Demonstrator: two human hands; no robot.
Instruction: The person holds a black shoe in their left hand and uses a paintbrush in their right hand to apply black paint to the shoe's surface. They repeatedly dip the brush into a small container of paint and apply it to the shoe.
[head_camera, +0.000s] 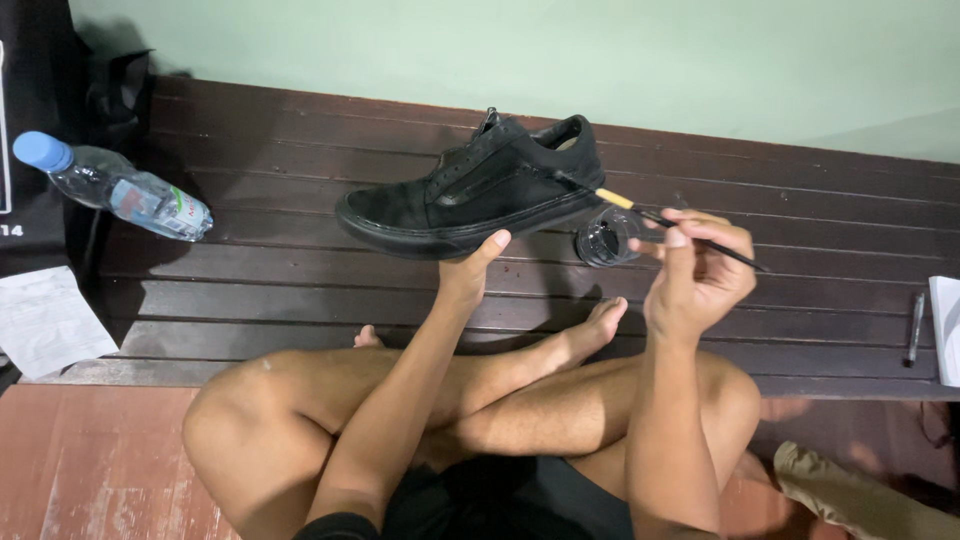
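My left hand (470, 272) holds a black low-top shoe (480, 188) up from below, sole down and toe pointing left. A thin paintbrush (690, 232) with a yellow ferrule sits in my right hand (698, 272), its tip touching the shoe's heel edge. A small round jar of black liquid (604, 240) stands on the dark wooden slats just below the heel, between both hands. I sit cross-legged, knees and a bare foot (590, 335) under my arms.
A plastic water bottle (115, 190) with a blue cap lies at the left on the slatted bench (280, 280). White paper (45, 320) lies far left. A black pen (914, 328) and a white sheet edge (947, 330) are at the right. A black bag (40, 120) leans top left.
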